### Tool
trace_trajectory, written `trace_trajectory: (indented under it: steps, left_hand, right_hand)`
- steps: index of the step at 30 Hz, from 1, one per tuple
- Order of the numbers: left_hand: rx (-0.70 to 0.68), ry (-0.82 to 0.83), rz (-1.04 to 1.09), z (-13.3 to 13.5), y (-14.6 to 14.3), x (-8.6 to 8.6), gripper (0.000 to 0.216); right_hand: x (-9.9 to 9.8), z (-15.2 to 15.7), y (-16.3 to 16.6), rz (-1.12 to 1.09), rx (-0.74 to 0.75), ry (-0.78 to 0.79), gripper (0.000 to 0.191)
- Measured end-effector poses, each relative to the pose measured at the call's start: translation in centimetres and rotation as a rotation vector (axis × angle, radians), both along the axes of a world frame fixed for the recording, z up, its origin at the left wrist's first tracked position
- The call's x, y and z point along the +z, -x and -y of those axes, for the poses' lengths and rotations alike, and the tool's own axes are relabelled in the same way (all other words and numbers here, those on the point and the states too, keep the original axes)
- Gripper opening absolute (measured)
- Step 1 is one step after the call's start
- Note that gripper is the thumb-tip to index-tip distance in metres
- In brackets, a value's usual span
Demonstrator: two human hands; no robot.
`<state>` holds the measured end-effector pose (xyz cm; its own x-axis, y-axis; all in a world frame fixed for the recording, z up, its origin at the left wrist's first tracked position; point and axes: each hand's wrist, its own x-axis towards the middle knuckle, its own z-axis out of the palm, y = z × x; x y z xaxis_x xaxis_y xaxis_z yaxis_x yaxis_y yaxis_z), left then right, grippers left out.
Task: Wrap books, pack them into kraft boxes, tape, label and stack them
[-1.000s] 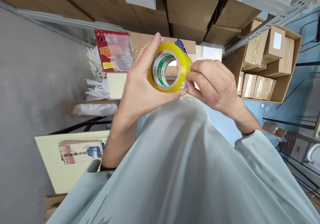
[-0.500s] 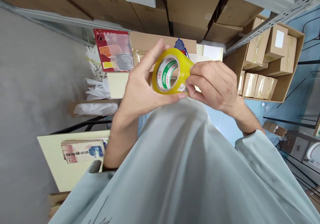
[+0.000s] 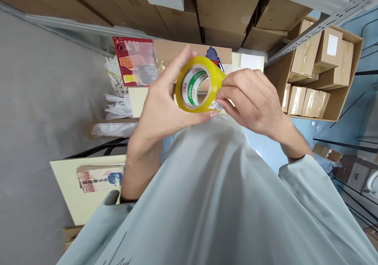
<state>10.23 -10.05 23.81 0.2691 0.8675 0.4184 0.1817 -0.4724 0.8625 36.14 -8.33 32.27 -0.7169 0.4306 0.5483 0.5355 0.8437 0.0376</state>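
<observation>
Head view: left hand (image 3: 161,111) fingers wrapped around yellow tape roll (image 3: 197,84) held mid-air at chest height, right hand (image 3: 254,99) fingers pinching roll's edge at 3 o'clock, red book (image 3: 134,60) at 9 o'clock behind.

My left hand (image 3: 161,111) grips a yellow roll of clear packing tape with a green-printed white core (image 3: 197,84), index finger over its top, thumb beneath; my right hand (image 3: 254,99), at three o'clock of the roll, pinches its outer edge; at ten o'clock stands a red glossy book (image 3: 135,61); brown cardboard cartons (image 3: 224,5) fill twelve o'clock.
</observation>
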Motion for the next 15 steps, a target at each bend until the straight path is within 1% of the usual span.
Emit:
trace_trajectory:
  steps: [2,4,7,9,10,12,14,15]
  left_hand:
    - [-0.005,-0.004,0.002,-0.1,-0.1,0.0,0.127]
    - [-0.033,-0.021,0.028,-0.3,-0.2,-0.4,0.132]
    - [-0.09,-0.02,0.086,-0.5,-0.5,-1.0,0.137]
    - [-0.128,0.0,0.112,-0.4,-0.6,-0.9,0.136]
    - [-0.145,0.009,0.117,-0.3,-0.6,-0.7,0.135]
    - [-0.168,0.038,0.118,0.1,-0.6,0.3,0.128]
    - [-0.158,0.098,0.1,0.6,-0.5,1.4,0.114]
    - [-0.145,0.126,0.091,0.9,-0.5,1.9,0.107]
  right_hand:
    - [-0.1,0.0,0.1,0.011,0.016,-0.09,0.017]
    - [-0.1,-0.1,0.0,0.047,0.024,-0.157,0.018]
    - [-0.5,-0.1,-0.2,0.055,0.028,-0.204,0.02]
    - [-1.2,-0.1,-0.5,0.005,0.056,-0.216,0.02]
    - [-1.5,-0.1,-0.7,-0.011,0.069,-0.176,0.021]
    - [-2.0,0.2,-1.0,-0.014,0.071,0.004,0.024]
    - [-2.0,0.5,-1.3,-0.016,0.045,0.2,0.029]
    - [-1.8,0.6,-1.4,-0.03,0.025,0.255,0.031]
